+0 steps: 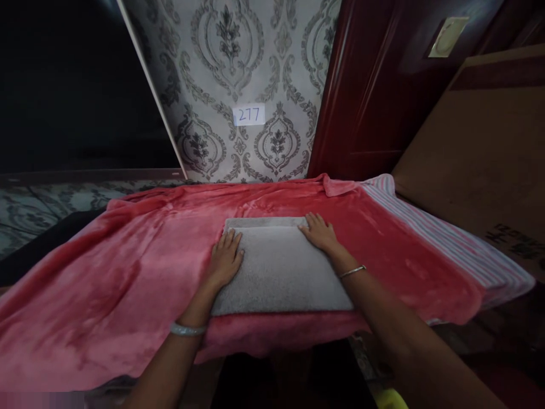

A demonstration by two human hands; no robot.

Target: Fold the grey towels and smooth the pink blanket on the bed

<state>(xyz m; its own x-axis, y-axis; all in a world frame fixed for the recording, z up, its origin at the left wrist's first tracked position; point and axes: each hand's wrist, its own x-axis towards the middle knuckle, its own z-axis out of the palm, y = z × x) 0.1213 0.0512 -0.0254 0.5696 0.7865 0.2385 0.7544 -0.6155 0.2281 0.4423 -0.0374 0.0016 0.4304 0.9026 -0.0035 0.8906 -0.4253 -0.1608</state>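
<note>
A grey folded cloth [283,275], perhaps a towel, lies flat on a red plush blanket [162,272]. Its far edge shows a second layer sticking out a little beyond the top one. My left hand [225,258] rests on the cloth's left edge, palm down with the fingers stretched forward. On the far right corner lies my right hand [319,232], fingers extended and slightly spread. Neither hand grips anything. A pale bangle circles my left wrist and a thin metal one my right.
Behind the blanket rises a patterned wall with a paper label [249,115] reading 277. A large dark screen [80,85] stands at the left. To the right are a dark red door [374,79], a cardboard box [485,153] and a striped cloth [443,233].
</note>
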